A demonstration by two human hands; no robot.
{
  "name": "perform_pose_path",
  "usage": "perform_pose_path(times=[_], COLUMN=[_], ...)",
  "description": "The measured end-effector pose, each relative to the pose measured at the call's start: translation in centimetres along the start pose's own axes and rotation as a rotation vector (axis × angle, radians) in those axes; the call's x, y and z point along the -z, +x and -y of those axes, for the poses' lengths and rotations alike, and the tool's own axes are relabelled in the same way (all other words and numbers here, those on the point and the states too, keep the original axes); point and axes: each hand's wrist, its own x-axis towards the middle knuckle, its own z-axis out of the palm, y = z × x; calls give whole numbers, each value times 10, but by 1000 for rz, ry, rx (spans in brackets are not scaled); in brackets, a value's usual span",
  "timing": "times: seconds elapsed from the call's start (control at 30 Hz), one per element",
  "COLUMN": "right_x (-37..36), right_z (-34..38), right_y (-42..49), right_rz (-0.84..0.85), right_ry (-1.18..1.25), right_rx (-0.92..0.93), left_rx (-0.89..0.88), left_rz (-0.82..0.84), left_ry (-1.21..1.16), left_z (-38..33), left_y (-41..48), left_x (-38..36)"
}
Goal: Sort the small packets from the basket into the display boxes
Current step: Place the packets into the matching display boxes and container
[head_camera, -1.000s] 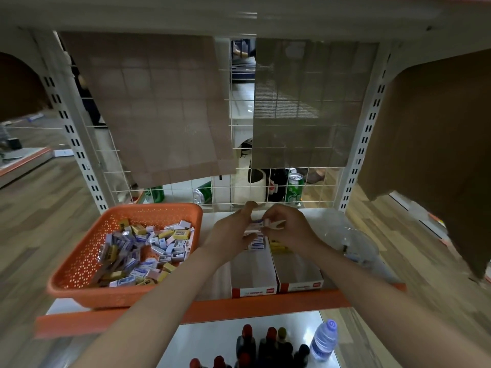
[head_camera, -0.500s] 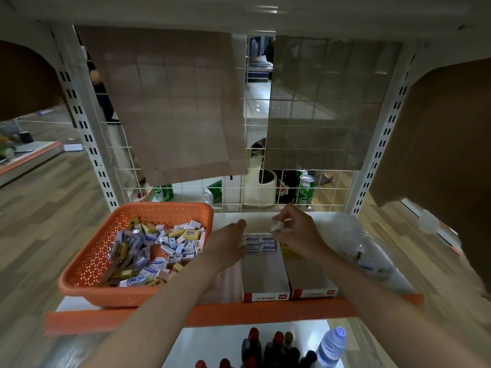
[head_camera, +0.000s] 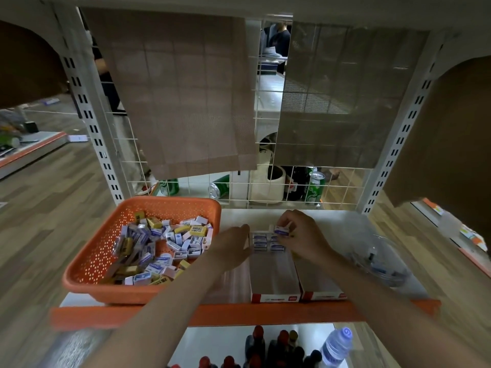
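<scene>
Metal shop shelving fills my view, and the work sits on a white shelf [head_camera: 265, 216] with an orange front lip. An orange basket [head_camera: 170, 201] stands at the left, heaped with loose packets [head_camera: 170, 243] in blue, white and yellow. Just right of it a left display box [head_camera: 273, 277] and a right display box [head_camera: 318, 284] lie side by side, long axes running near to far. My right hand [head_camera: 305, 240] pinches one blue-and-white packet [head_camera: 282, 231] between thumb and fingertips, over the far end of the left display box. My left hand [head_camera: 233, 245] holds nothing and lies with fairly straight fingers against that box's left wall, seemingly bracing it. Two short rows of packets [head_camera: 265, 243] already fill the far end. The held packet lies lengthwise left to right, as the rows appear to, almost directly above them, so I judge the coming move is a short drop toward the near side of the stack. For the next pick the left hand is nearer the basket.
</scene>
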Motion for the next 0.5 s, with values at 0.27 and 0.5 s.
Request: perform_pose_path(times=[0.27, 0.5], right_x=[-16, -35], right_z=[-20, -29], right_y=[8, 14], right_rz=[73, 146], right_ry=[-295, -453], right_rx=[-28, -44], left_rx=[49, 70], left_rz=[82, 169], left_ry=[-49, -116], left_z=[2, 5], left_y=[12, 19], left_x=[-19, -29])
